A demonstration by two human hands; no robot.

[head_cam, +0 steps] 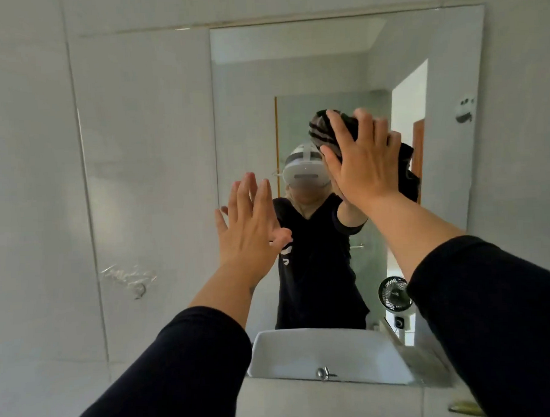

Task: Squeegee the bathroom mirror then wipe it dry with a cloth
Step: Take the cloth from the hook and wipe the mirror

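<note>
The right hand (pixel 364 160) is pressing a dark striped cloth (pixel 322 132) flat against the mirror (pixel 324 64), palm forward and fingers spread over the bunched fabric, in the upper middle of the glass; a loose dark tail of the cloth is hanging just right of the wrist. The left hand (pixel 252 218) is holding nothing; it is standing flat and spread, palm toward the glass lower down and to the left, though whether it is actually touching the surface cannot be told. No squeegee is in view, so the drying stage is judged to be the step in hand.

To carry out this step well, the person is best keeping the palm broad on the cloth so that pressure is spreading evenly; overlapping passes, working from the top edge down toward the sink (pixel 330 354), are leaving fewer streaks than scattered rubbing. The hanging tail should be gathered under the palm (a trailing wet end is liable to drag fresh marks across dried glass). The left hand is better kept off the glass or braced on the tiled wall (pixel 30 187), since a bare palm is likely to print the surface. The smeared marks at the lower left (pixel 128 277) are calling for a pass as well; the right margin near the small wall hook (pixel 464 110) is also appearing to need attention.
</note>
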